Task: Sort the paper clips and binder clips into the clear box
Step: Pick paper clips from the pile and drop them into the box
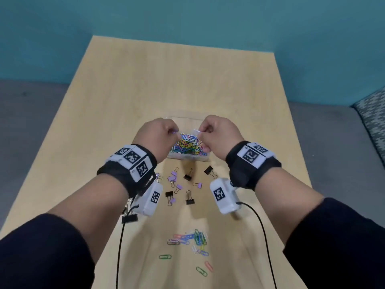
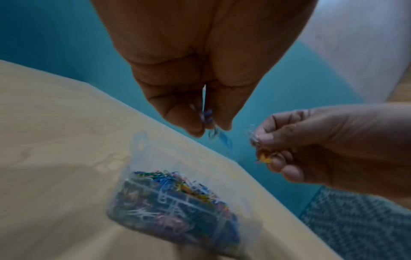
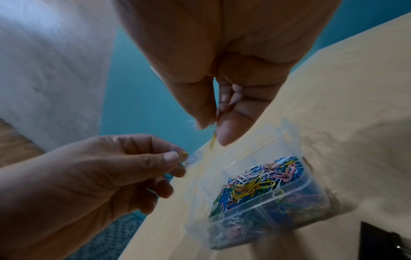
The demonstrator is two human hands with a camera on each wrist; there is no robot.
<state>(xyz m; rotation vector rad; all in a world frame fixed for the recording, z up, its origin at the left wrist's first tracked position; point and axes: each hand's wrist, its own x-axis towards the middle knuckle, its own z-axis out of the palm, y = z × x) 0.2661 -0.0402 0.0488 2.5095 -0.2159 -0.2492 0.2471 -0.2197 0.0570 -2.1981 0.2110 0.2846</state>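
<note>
A clear box (image 1: 188, 156) (image 2: 177, 202) (image 3: 266, 202) full of coloured paper clips stands mid-table. Both hands hover above it. My left hand (image 1: 164, 130) (image 2: 204, 123) (image 3: 175, 161) pinches a few paper clips, blue and purple ones showing at the fingertips. My right hand (image 1: 210, 130) (image 3: 213, 128) (image 2: 260, 144) pinches paper clips too, a yellow one hanging down. Purple and black binder clips (image 1: 183, 184) lie scattered on the table in front of the box. A heap of loose paper clips (image 1: 193, 240) lies nearer to me.
The wooden table (image 1: 125, 101) is bordered by a teal wall behind. A large black binder clip (image 1: 129, 218) lies under my left wrist. Cables (image 1: 119, 247) hang from both wrist cameras. A patterned cushion (image 1: 373, 117) sits at the far right.
</note>
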